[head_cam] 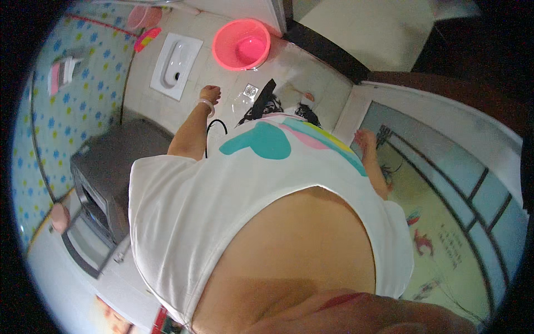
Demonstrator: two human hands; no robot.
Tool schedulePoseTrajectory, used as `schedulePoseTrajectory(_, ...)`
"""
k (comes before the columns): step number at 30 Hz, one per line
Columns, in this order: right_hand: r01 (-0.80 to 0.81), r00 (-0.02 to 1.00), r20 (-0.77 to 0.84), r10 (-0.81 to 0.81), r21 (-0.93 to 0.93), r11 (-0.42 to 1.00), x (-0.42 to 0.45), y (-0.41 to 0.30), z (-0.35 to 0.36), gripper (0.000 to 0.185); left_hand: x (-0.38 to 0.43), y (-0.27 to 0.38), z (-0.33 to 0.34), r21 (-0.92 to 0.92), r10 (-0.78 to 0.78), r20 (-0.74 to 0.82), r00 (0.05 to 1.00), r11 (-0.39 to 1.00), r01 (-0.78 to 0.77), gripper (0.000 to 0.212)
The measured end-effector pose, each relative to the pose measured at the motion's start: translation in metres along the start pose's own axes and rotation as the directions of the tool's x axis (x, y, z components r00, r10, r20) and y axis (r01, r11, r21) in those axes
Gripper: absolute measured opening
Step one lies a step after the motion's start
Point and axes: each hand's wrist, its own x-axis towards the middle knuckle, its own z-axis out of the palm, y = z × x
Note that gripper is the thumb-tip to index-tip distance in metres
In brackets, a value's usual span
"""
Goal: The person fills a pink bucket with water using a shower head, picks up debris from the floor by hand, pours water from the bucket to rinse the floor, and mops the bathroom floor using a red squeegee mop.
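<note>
My left hand (pixel 210 95), with a pale bangle at the wrist, hangs over the tiled floor, its fingers curled and no object visible in it. Just beyond it in the view lies a white squat toilet (pixel 176 67). My right hand (pixel 366 140) is beside the frosted, patterned glass door (pixel 442 213); its fingers are blurred, and whether it touches the door is unclear. A pink plastic bucket (pixel 242 45) stands on the floor ahead. A metal floor drain (pixel 250 90) shows between the bucket and my white shirt.
A dark grey boxy appliance (pixel 121 154) stands at the left by the flower-patterned wall. A black cable (pixel 216 121) shows by my left forearm. At the upper left are a pink basin (pixel 144 17) and a colourful brush-like item (pixel 147 39). A dark threshold (pixel 325 52) crosses the doorway.
</note>
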Motion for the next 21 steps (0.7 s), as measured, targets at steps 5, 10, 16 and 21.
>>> schedulePoseTrajectory(5, 0.002, 0.998, 0.055, 0.001, -0.05, 0.999, 0.07, -0.095, 0.006, 0.038, -0.064, -0.05, -0.003, -0.089, -0.064, -0.07, 0.995, 0.994, 0.058, 0.019)
schedulePoseTrajectory(10, 0.052, 0.951, 0.304, -0.063, 0.043, 0.998, 0.034, -0.172, 0.051, 0.025, -0.105, -0.073, 0.021, 0.17, 0.007, -0.197, 0.98, 0.985, 0.027, 0.023)
schedulePoseTrajectory(16, 0.068, 0.987, 0.16, -0.02, -0.299, 0.952, 0.059, -0.162, 0.074, 0.018, -0.104, -0.091, 0.036, -0.075, 0.006, -0.251, 0.968, 0.997, -0.026, 0.025)
schedulePoseTrajectory(21, 0.078, 0.973, 0.23, 0.009, -0.368, 0.927, 0.056, -0.163, 0.063, 0.014, -0.091, -0.112, 0.039, -0.028, -0.066, -0.22, 0.973, 0.998, 0.061, 0.026)
